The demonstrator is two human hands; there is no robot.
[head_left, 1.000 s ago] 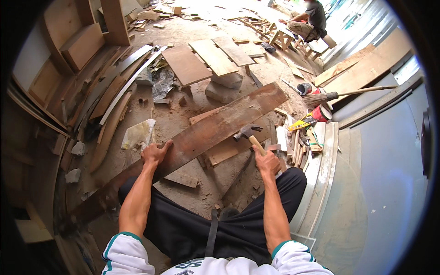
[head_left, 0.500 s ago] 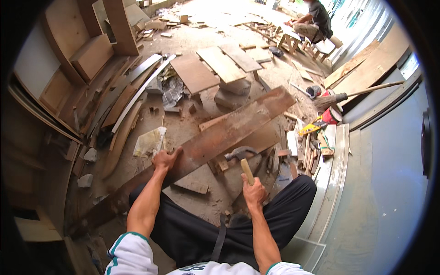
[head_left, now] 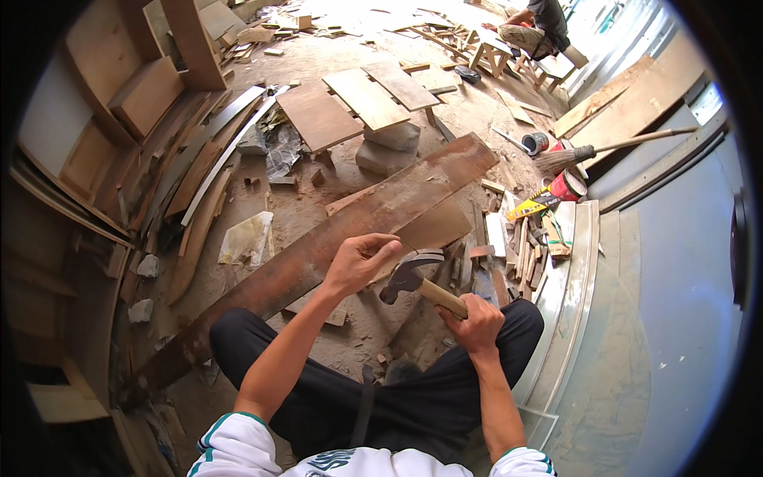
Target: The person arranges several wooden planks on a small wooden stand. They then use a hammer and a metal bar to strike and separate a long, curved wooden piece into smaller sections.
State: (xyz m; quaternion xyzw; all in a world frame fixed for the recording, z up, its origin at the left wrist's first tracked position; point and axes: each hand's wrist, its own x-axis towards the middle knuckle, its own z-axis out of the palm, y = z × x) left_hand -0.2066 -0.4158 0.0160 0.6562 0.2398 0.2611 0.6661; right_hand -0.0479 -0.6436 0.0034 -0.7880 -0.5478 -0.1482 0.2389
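My right hand is wrapped round the wooden handle of a claw hammer. The hammer's dark head points up and left, with its claw toward the far side. Close to that claw, the fingers of my left hand are pinched together. A thin dark line shows by their tips, too fine to name. Beneath the left hand a long rusty-brown board slants across the ground, from beside my left knee to the far right. Under its right side lies a shorter brown board.
Wood scraps, a yellow handsaw, a red can and a brush broom crowd the right. Panels rest on blocks ahead. Curved strips and shelving line the left. Another person sits far right.
My left hand has lifted off the long board and moved right toward the hammer, its fingers now pinched. The hammer has turned, its handle now slanting more to the right. The view has shifted slightly.
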